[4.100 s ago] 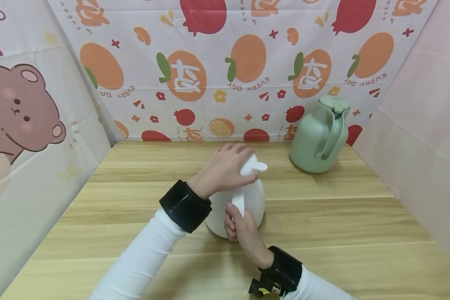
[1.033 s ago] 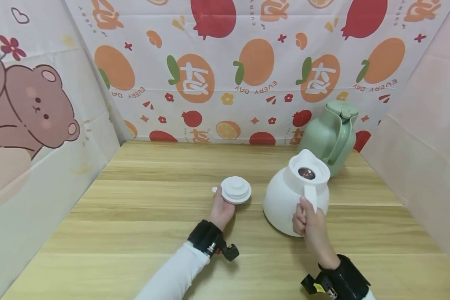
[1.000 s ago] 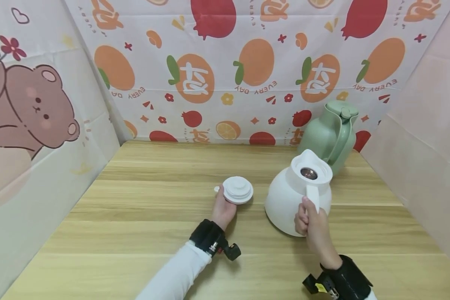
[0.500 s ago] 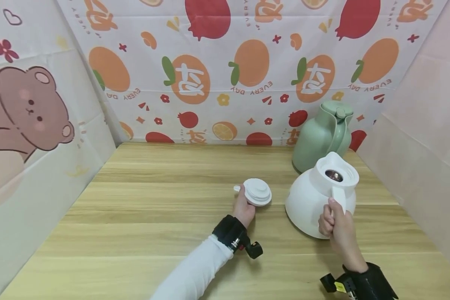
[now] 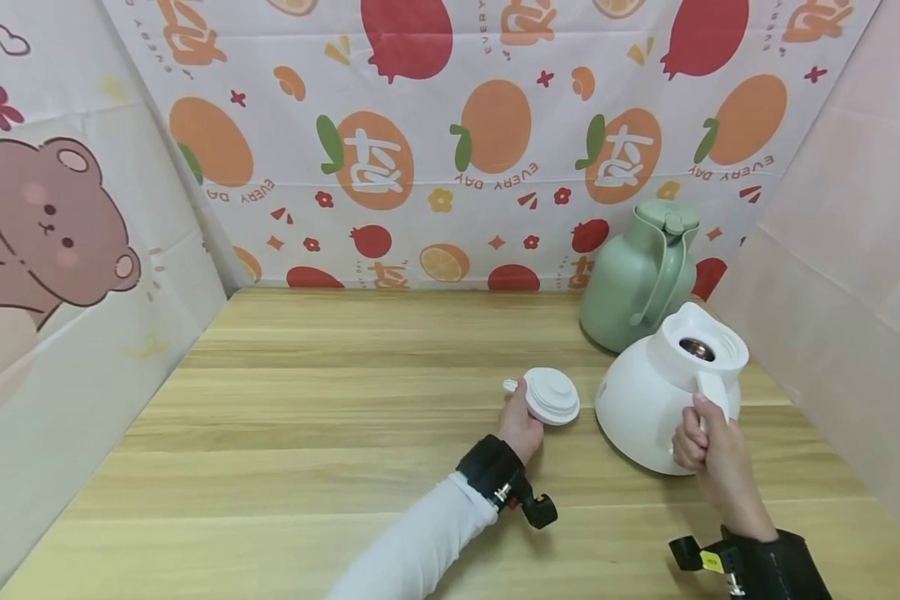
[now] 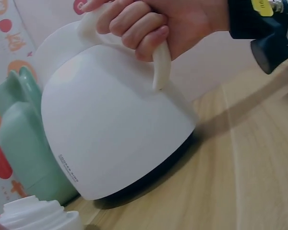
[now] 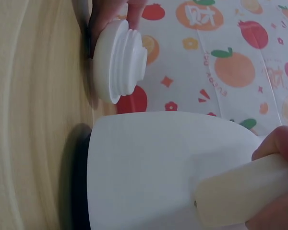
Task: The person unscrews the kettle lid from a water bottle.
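Wristbands: a black right wristband [image 5: 776,567] lies at the near edge of the head view, a black left wristband [image 5: 492,468] a little farther in, below a white sleeve [image 5: 420,542].
Right hand [image 5: 716,454]: its fingers are curled round the handle [image 5: 712,390] of the white jug.
White jug [image 5: 645,408]: upright at the right part of the table [image 5: 307,433], its mouth [image 5: 697,349] uncovered and its handle towards the person; I cannot tell whether the base touches the wood.
Left hand [image 5: 521,429]: pinches the white lid at its edge, thumb on the upper side, near the small tab.
White lid [image 5: 553,396]: just left of the jug, apart from it, stepped side up.
Green jug [image 5: 630,283]: upright behind the white one, lid on, partly hidden by it in the head view.
Cloths: a bear print [image 5: 60,225] at left, a pale cloth [image 5: 855,225] at right, fruit-print cloth [image 5: 435,154] across the back.
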`<state>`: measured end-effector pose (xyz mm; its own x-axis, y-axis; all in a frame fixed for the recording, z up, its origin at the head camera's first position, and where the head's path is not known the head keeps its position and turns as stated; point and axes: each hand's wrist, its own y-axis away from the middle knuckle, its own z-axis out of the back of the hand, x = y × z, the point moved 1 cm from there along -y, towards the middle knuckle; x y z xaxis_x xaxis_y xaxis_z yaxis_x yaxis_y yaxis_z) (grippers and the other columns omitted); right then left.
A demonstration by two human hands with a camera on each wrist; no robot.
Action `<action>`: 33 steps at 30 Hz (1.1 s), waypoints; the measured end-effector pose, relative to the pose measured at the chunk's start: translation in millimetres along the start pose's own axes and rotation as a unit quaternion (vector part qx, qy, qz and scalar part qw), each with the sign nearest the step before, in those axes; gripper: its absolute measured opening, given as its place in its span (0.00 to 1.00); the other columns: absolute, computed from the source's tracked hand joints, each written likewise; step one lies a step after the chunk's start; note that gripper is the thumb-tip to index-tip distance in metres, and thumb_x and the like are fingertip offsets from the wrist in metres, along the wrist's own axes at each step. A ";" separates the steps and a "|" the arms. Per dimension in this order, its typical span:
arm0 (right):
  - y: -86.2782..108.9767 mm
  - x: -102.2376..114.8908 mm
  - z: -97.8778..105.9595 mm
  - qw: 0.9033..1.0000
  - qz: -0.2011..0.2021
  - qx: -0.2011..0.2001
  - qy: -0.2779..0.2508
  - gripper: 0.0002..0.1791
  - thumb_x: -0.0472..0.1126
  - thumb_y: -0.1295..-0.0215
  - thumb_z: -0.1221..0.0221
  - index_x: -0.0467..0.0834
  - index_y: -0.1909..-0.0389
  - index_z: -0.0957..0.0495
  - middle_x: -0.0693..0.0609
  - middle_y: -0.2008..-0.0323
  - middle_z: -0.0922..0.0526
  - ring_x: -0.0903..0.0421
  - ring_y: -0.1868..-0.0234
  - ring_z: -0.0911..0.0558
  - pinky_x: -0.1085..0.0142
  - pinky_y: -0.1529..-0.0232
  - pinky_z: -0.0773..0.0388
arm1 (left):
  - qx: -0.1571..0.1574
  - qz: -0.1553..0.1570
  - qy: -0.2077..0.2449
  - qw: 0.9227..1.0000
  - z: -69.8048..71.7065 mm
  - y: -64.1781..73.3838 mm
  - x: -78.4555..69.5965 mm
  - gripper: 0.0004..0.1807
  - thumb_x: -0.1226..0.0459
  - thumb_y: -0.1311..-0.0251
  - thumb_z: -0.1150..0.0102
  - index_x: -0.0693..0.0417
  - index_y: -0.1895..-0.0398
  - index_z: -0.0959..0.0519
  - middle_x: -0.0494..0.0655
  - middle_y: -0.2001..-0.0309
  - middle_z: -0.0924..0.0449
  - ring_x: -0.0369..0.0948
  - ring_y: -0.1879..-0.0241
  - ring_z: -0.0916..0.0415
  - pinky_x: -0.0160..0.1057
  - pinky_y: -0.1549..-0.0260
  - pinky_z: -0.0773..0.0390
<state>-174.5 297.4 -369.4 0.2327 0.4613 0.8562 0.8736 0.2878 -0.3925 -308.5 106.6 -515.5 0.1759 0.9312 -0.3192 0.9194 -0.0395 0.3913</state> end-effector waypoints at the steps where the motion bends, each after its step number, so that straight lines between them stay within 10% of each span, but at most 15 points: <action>1: 0.3 0.4 1.5 1.000 0.002 0.001 -0.004 0.24 0.36 0.26 0.80 0.41 0.86 0.51 0.50 0.91 0.53 0.56 0.92 0.54 0.67 0.92 0.60 | 0.004 0.003 -0.004 1.000 2.6 -3.7 4.5 0.28 0.59 0.35 0.49 0.65 0.36 0.39 0.56 0.36 0.39 0.42 0.38 0.42 0.37 0.42 0.41; 9: 1.6 2.3 4.9 1.000 0.005 0.005 -0.010 0.24 0.36 0.26 0.80 0.41 0.86 0.51 0.49 0.91 0.53 0.56 0.92 0.54 0.67 0.92 0.59 | 0.016 0.024 -0.029 0.999 17.5 -24.4 36.4 0.30 0.58 0.37 0.47 0.66 0.36 0.39 0.58 0.36 0.40 0.45 0.38 0.42 0.40 0.41 0.42; 17: 1.5 5.5 10.4 1.000 0.007 0.000 -0.003 0.25 0.35 0.27 0.81 0.41 0.86 0.50 0.49 0.91 0.53 0.55 0.92 0.54 0.67 0.92 0.59 | -0.002 0.032 -0.075 0.997 -55.4 98.3 -6.4 0.25 0.69 0.30 0.62 0.74 0.34 0.50 0.65 0.33 0.53 0.50 0.33 0.56 0.41 0.38 0.52; 24: 1.6 9.3 19.4 1.000 0.007 0.014 0.010 0.25 0.35 0.27 0.82 0.41 0.86 0.50 0.49 0.91 0.52 0.55 0.93 0.54 0.65 0.92 0.58 | 0.021 0.024 -0.105 0.994 -27.4 72.4 10.2 0.27 0.65 0.33 0.54 0.71 0.35 0.45 0.64 0.36 0.43 0.50 0.36 0.47 0.44 0.39 0.47; 33: 4.8 13.1 24.1 1.000 0.007 0.017 -0.006 0.25 0.34 0.27 0.83 0.41 0.86 0.50 0.50 0.91 0.52 0.54 0.93 0.54 0.65 0.92 0.58 | -0.039 0.066 -0.182 0.980 -61.3 136.6 -9.1 0.24 0.66 0.31 0.68 0.80 0.40 0.45 0.74 0.46 0.39 0.58 0.41 0.40 0.49 0.43 0.41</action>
<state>-177.5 325.1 -368.2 0.2387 0.4756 0.8467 0.8555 0.3096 -0.4151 -206.1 114.9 -406.2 0.4176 0.7287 -0.5427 0.8533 -0.1093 0.5099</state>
